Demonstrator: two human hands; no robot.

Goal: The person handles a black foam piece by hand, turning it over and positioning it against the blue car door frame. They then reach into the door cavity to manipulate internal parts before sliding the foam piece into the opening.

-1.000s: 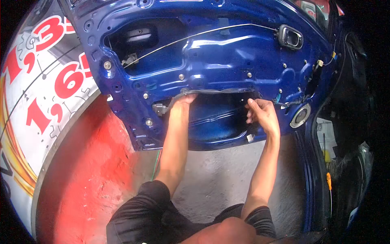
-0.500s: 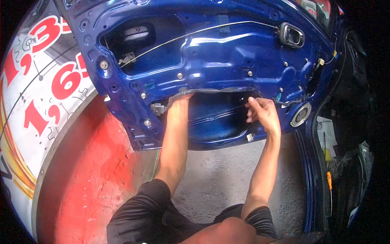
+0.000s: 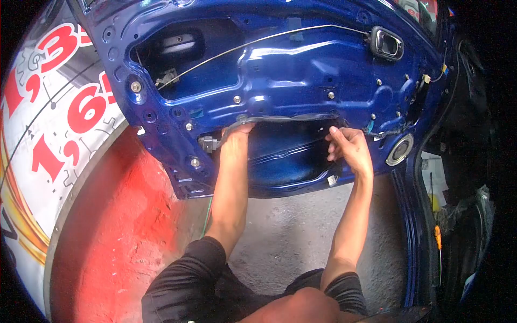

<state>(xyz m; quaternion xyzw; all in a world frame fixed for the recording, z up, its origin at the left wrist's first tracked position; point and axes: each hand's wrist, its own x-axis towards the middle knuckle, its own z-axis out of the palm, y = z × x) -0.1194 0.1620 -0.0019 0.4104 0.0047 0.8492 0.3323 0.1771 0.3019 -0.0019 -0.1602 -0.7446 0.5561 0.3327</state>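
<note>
A blue car door (image 3: 291,70) with its inner panel bare fills the upper middle. My left hand (image 3: 243,128) reaches up into the large lower opening, behind a strip of clear film (image 3: 291,118) along its upper edge; the fingers are hidden. At the right edge of that opening is my right hand (image 3: 349,148), its fingers curled and thumb near the index finger; what they hold, if anything, is too small to make out. A grey connector (image 3: 207,143) sits left of my left wrist. A thin cable (image 3: 258,42) runs to the inner door handle (image 3: 386,44).
A round speaker ring (image 3: 399,150) is at the door's lower right. Beyond it lie an orange-handled screwdriver (image 3: 438,237) and papers (image 3: 434,175). A printed banner (image 3: 64,102) stands at the left, above red-painted floor (image 3: 118,231).
Both hands stay nearly where they were. The view of the door has shifted very slightly.
</note>
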